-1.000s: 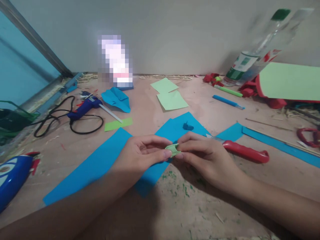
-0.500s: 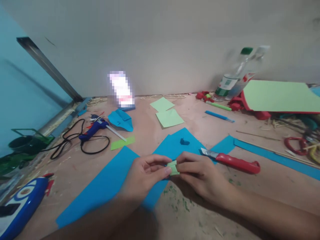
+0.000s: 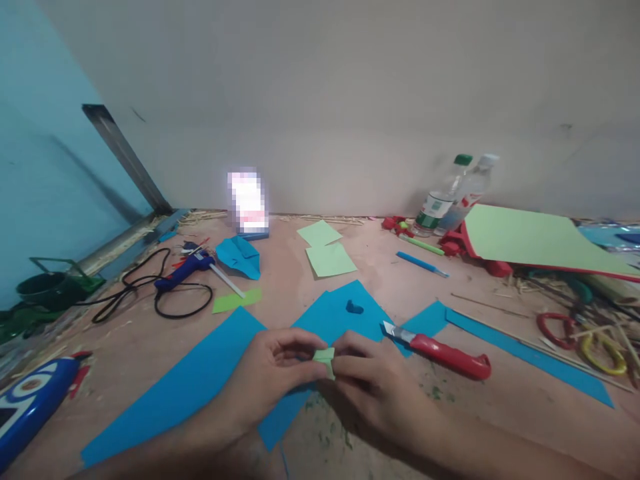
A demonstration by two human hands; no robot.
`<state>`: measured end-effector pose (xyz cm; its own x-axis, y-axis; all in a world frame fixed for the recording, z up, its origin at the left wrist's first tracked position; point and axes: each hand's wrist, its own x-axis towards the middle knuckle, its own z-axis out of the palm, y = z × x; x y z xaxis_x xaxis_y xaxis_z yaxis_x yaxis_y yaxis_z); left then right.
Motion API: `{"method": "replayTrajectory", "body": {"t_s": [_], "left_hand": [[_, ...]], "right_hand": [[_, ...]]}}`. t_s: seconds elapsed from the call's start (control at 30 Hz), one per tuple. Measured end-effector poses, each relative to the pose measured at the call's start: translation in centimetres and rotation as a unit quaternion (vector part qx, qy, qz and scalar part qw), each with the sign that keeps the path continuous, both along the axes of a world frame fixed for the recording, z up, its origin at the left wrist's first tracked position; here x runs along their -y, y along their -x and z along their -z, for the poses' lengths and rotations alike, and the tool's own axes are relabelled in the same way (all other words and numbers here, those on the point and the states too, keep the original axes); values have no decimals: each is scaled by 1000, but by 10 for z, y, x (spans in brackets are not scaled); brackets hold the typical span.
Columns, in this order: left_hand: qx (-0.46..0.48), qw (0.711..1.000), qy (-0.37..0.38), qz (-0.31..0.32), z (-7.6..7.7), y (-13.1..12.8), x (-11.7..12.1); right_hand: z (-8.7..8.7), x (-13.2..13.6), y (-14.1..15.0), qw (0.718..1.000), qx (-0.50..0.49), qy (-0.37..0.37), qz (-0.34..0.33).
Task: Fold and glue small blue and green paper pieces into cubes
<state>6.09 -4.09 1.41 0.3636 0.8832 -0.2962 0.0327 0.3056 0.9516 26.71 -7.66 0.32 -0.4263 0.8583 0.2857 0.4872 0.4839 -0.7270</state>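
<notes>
Between both hands is a small folded piece of light green paper. My left hand pinches its left side between thumb and fingers. On the right side, my right hand grips it with bent fingers, which hide part of the paper. Under and beyond the hands lie blue paper sheets, one of them bearing a small dark blue scrap. A red utility knife with its blade out rests just right of my right hand, its tip over the blue paper.
Two light green squares lie farther back. To the left are a blue glue gun with a black cord, a folded blue paper and a blurred bright screen. At right stand bottles near a blue pen and scissors.
The camera view has tilted up and shifted slightly, so the table appears lower. Both hands still hold the green paper, with its visible part looking a little narrower.
</notes>
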Motion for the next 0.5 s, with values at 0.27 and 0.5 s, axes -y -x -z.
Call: {"method": "replayTrajectory", "body": {"t_s": [0.27, 0.5], "left_hand": [[4, 999, -49, -13, 3, 1, 5], [8, 998, -57, -23, 2, -1, 9]], "right_hand": [[0, -3, 2, 999, -44, -2, -12], [3, -3, 2, 998, -49, -20, -14]]}}
